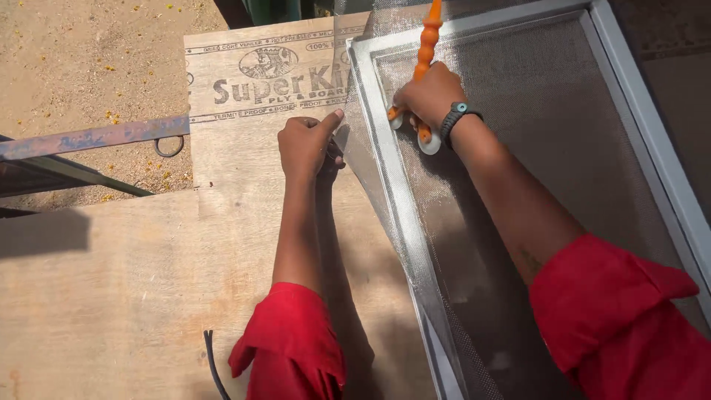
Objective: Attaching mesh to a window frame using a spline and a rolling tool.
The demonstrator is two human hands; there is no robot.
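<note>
The right hand (429,96) is closed around an orange roller tool (426,55), its white wheels pressed at the left rail of a grey frame (644,96) lying on the plywood desk (111,296). The left hand (305,144), fingers curled shut, pinches the loose edge of the mesh (548,111) just beside that rail, so the work looks like seating mesh into the groove (the next move calls for even tension). A rectangular printed label (259,74), dark lettering with an oval emblem, sits at the desk's far end.
</note>
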